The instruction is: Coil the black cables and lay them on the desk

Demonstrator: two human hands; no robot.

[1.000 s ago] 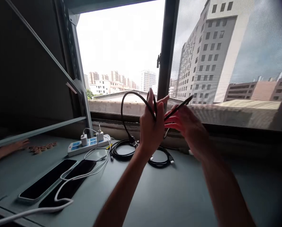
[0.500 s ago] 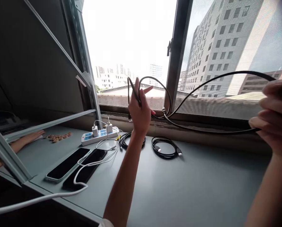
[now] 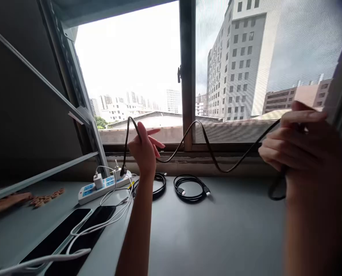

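Black cable (image 3: pixel 225 171) hangs in a slack wave above the desk's far edge, strung between two raised hands, perhaps so that its length stays clear of what lies below. Behind it stands the window (image 3: pixel 187 76), running along the far edge of the grey desk (image 3: pixel 216 230). The right hand (image 3: pixel 297 142), above the desk's right side, has its fingers curled closed around the cable, a dark loop drooping beneath. The left hand (image 3: pixel 144 151), nearer the far left corner, catches the cable in the crook of the thumb, the other fingers loosely spread; that light hold probably lets the connector end (image 3: pixel 123 171) dangle freely in front of the power strip (image 3: pixel 102 189). This strip lies towards the far left corner, likely to be near the two phones (image 3: pixel 57 230) at the left edge, whose white leads (image 3: pixel 61 257) cross over them. Two black coils (image 3: pixel 191 199) rest flat by the far edge, seemingly wound to keep them tidy. Smallest are the brown pieces (image 3: pixel 46 199) heaped towards the left edge, beside another person's hand (image 3: pixel 11 203); what they are is too small to tell.
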